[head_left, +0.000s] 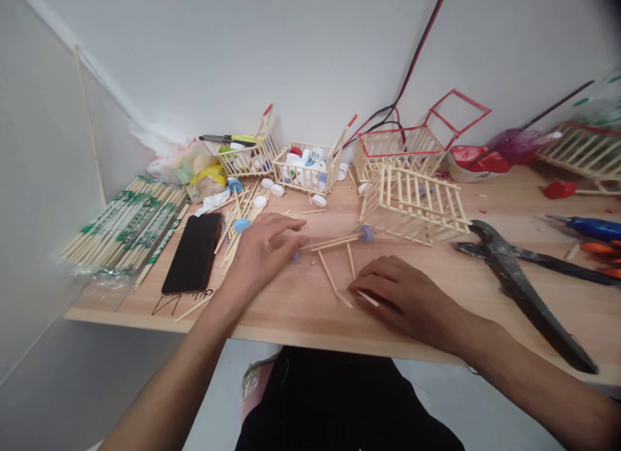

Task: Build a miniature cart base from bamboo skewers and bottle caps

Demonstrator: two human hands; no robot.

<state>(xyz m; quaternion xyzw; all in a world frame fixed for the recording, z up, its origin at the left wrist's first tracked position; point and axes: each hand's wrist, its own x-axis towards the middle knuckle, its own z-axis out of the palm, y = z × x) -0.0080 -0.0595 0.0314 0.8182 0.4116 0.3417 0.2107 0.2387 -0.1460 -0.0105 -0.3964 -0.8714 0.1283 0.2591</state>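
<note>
A small frame of thin wooden sticks [334, 244] lies on the table between my hands, with blurred blue discs near the ends of its crossbar. My left hand [264, 244] hovers at the crossbar's left end, thumb and forefinger apart; whether the thumb touches the stick is unclear. Lower on the right, my right hand [402, 292] rests on the table. Its bent fingers close around the lower end of one leg of the frame, beside a short stick [367, 299]. Behind it lies a slatted stick basket [412, 205].
Stick carts [310, 166] holding bottle caps stand along the wall. To the left are a phone [191, 253], loose sticks and packaged chopsticks [126, 224]. Large black pliers [528, 289] and a blue-handled tool [594, 228] lie right. The table's front edge [291, 340] is close.
</note>
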